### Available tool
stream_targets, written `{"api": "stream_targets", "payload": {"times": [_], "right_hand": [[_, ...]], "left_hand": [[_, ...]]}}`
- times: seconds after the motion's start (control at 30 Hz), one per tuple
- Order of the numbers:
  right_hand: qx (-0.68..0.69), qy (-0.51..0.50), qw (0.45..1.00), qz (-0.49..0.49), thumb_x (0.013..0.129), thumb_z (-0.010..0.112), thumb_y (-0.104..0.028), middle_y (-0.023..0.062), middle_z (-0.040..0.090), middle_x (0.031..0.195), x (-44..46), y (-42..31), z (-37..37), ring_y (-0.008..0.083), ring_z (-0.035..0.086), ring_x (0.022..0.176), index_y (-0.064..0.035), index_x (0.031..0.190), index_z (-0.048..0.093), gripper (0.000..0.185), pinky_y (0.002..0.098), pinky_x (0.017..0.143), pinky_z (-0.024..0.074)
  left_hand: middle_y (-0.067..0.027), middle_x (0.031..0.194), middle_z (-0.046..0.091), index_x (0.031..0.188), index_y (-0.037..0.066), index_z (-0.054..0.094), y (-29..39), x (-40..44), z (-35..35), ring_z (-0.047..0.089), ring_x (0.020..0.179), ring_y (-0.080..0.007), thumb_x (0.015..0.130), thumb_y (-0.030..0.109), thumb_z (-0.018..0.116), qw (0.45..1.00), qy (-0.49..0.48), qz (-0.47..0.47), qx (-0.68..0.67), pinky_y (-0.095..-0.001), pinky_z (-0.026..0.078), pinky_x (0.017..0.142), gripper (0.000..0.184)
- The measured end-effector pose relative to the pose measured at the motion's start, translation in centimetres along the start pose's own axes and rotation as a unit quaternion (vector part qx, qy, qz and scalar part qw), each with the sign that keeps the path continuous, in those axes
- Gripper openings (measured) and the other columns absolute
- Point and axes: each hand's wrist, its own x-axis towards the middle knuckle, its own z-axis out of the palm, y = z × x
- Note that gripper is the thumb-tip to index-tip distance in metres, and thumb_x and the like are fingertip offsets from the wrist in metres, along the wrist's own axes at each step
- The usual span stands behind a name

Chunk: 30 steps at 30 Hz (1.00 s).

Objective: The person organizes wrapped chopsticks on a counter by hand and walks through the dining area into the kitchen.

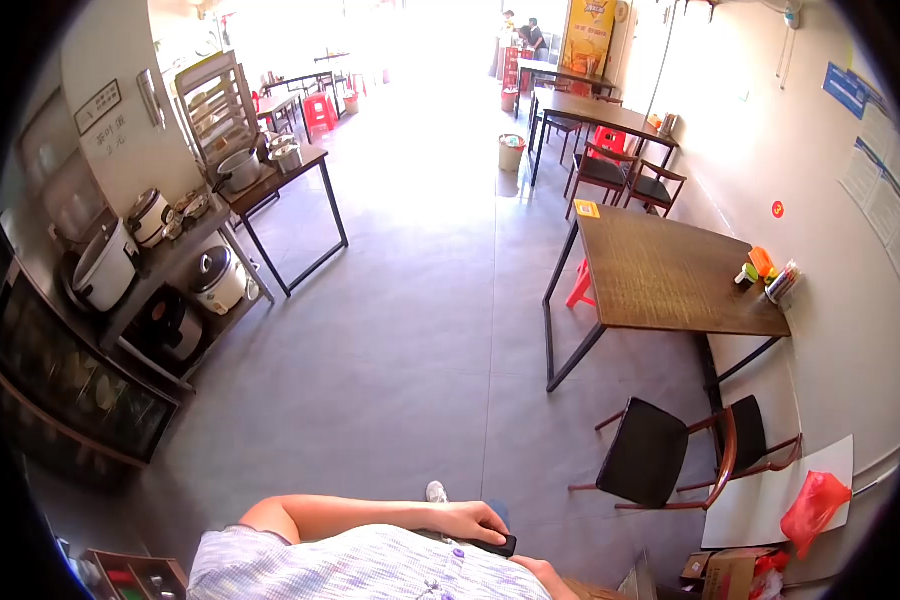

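My left arm bends across the front of my patterned, buttoned shirt (360, 560). At its end my left hand (475, 521) is closed, palm down, on a small black object (500, 546) in front of my waist. Most of that object lies under the fingers, so its kind does not show. Just below and to the right, part of my right hand or wrist (547, 577) enters at the bottom edge. Its fingers are hidden, and whether it touches the black object I cannot tell. A white shoe (436, 491) shows on the floor beyond my arm.
Grey floor (400, 300) runs ahead between furniture. Rice cookers (217, 279) and pots stand on a shelf (170, 275) and side table at left. A wooden table (670, 275), chairs (650, 455) and a red bag (815, 510) are at right. People (535, 40) are far off.
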Motion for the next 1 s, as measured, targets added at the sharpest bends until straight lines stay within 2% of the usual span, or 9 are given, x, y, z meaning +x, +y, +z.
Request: {"api": "stream_targets", "payload": {"times": [0.33, 0.57, 0.63, 0.67, 0.77, 0.8, 0.83, 0.9, 1.0], "right_hand": [[-0.021, -0.126, 0.991, 0.034, 0.073, 0.057, -0.018, 0.0123, 0.058, 0.078, 10.3, 1.4, -12.2, 0.0246, 0.059, 0.073, -0.0004, 0.089, 0.057, 0.024, 0.0289, 0.066, 0.0462], [-0.148, -0.16, 0.974, -0.055, 0.073, 0.057, -0.019, 0.0135, 0.059, 0.081, 17.3, 5.3, -20.9, 0.024, 0.059, 0.073, -0.001, 0.091, 0.057, 0.026, 0.0288, 0.067, 0.0461], [-0.209, -0.158, 0.961, -0.092, 0.073, 0.057, -0.019, 0.0138, 0.059, 0.081, 19.3, 5.9, -22.9, 0.0238, 0.059, 0.073, -0.0012, 0.092, 0.057, 0.026, 0.0287, 0.067, 0.0461], [-0.256, -0.146, 0.949, -0.109, 0.073, 0.058, -0.018, 0.0125, 0.059, 0.081, 20.3, 5.2, -23.6, 0.021, 0.06, 0.071, -0.0047, 0.092, 0.059, 0.023, 0.0285, 0.064, 0.0464], [-0.247, -0.04, 0.943, -0.219, 0.067, 0.058, -0.015, 0.0102, 0.052, 0.067, 22.6, 4.7, -23.8, 0.0295, 0.051, 0.053, -0.0095, 0.078, 0.058, 0.013, 0.0361, 0.046, 0.0408], [-0.26, -0.026, 0.943, -0.208, 0.068, 0.059, -0.017, 0.0111, 0.052, 0.063, 23.1, 6.3, -23.9, 0.0292, 0.053, 0.055, -0.008, 0.068, 0.056, 0.01, 0.0358, 0.047, 0.0417], [-0.244, -0.058, 0.942, -0.222, 0.069, 0.058, -0.019, 0.0112, 0.056, 0.071, 23.7, 5.8, -24.3, 0.028, 0.057, 0.064, -0.0077, 0.074, 0.06, 0.012, 0.035, 0.051, 0.0432], [-0.203, -0.166, 0.951, -0.165, 0.072, 0.057, -0.021, 0.0137, 0.06, 0.09, 24.9, 7.7, -24.8, 0.024, 0.058, 0.083, -0.009, 0.088, 0.062, 0.021, 0.0336, 0.065, 0.0447], [-0.131, -0.285, 0.947, -0.064, 0.075, 0.055, -0.022, 0.0142, 0.058, 0.095, 25.7, 4.8, -26.1, 0.0219, 0.056, 0.09, -0.0099, 0.094, 0.061, 0.023, 0.0323, 0.074, 0.0408]], "left_hand": [[-0.0074, 0.092, 0.059, 0.106, -0.001, 0.053, 3.6, 6.1, -9.3, 0.052, 0.081, -0.0101, 0.083, 0.027, 0.051, 1.0, 0.009, -0.006, 0.003, -0.024, 0.041, 0.073, 0.036], [-0.0123, 0.082, 0.06, 0.095, -0.002, 0.059, 7.4, 12.7, -14.5, 0.056, 0.077, -0.016, 0.079, 0.028, 0.053, 0.992, -0.02, 0.008, 0.126, -0.0269, 0.043, 0.067, 0.034], [-0.0132, 0.084, 0.058, 0.097, -0.002, 0.054, 6.2, 14.8, -15.2, 0.054, 0.079, -0.0191, 0.075, 0.028, 0.056, 0.989, 0.06, 0.043, 0.132, -0.0309, 0.042, 0.066, 0.038], [-0.0138, 0.085, 0.057, 0.099, -0.001, 0.05, 6.7, 15.0, -15.4, 0.054, 0.081, -0.0209, 0.073, 0.028, 0.057, 0.988, 0.105, 0.019, 0.116, -0.0318, 0.042, 0.067, 0.04], [-0.015, 0.086, 0.054, 0.1, 0.0, 0.042, 7.4, 15.9, -15.5, 0.052, 0.085, -0.0249, 0.071, 0.028, 0.059, 0.985, 0.15, -0.042, 0.08, -0.0335, 0.041, 0.069, 0.043], [-0.0153, 0.086, 0.053, 0.1, 0.001, 0.04, 7.5, 16.0, -16.1, 0.052, 0.086, -0.0259, 0.071, 0.027, 0.06, 0.983, 0.154, -0.061, 0.078, -0.0339, 0.04, 0.07, 0.044], [-0.0152, 0.088, 0.051, 0.098, 0.003, 0.04, 7.2, 16.1, -16.3, 0.05, 0.084, -0.0248, 0.073, 0.034, 0.059, 0.979, 0.166, -0.055, 0.102, -0.0344, 0.039, 0.07, 0.044], [-0.0153, 0.086, 0.054, 0.093, 0.001, 0.044, 8.1, 15.4, -16.9, 0.052, 0.085, -0.0277, 0.071, 0.03, 0.059, 0.968, 0.205, -0.108, 0.092, -0.0363, 0.04, 0.07, 0.039], [-0.015, 0.085, 0.055, 0.085, 0.001, 0.049, 9.7, 14.9, -17.1, 0.053, 0.086, -0.0278, 0.073, 0.026, 0.055, 0.957, 0.198, -0.093, 0.191, -0.0376, 0.041, 0.069, 0.029]]}}
